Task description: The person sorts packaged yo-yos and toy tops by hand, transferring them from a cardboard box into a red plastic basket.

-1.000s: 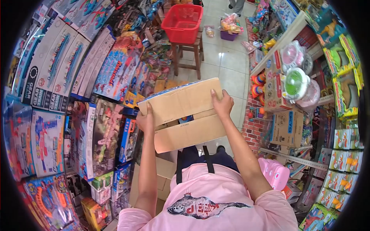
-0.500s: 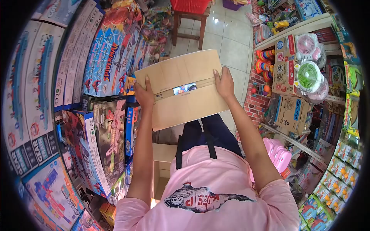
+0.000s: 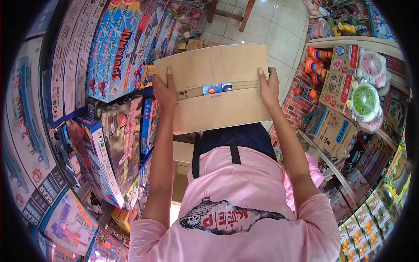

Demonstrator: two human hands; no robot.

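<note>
We hold a flat brown cardboard carton (image 3: 218,87) out at chest height in a toy-shop aisle, our left hand (image 3: 163,94) gripping its left edge and our right hand (image 3: 268,89) its right. Through the gap between the flaps shows a blue printed strip, too small to read. The carton hides our fingertips and the floor beneath.

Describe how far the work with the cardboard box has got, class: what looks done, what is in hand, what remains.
Done: the box is off the floor, its two flaps folded nearly shut. In hand: the left hand and right hand grip its opposite sides, holding it up in the aisle. Left: a gap between the flaps shows blue packaging inside, no tape seals it, and it rests on no shelf.
</note>
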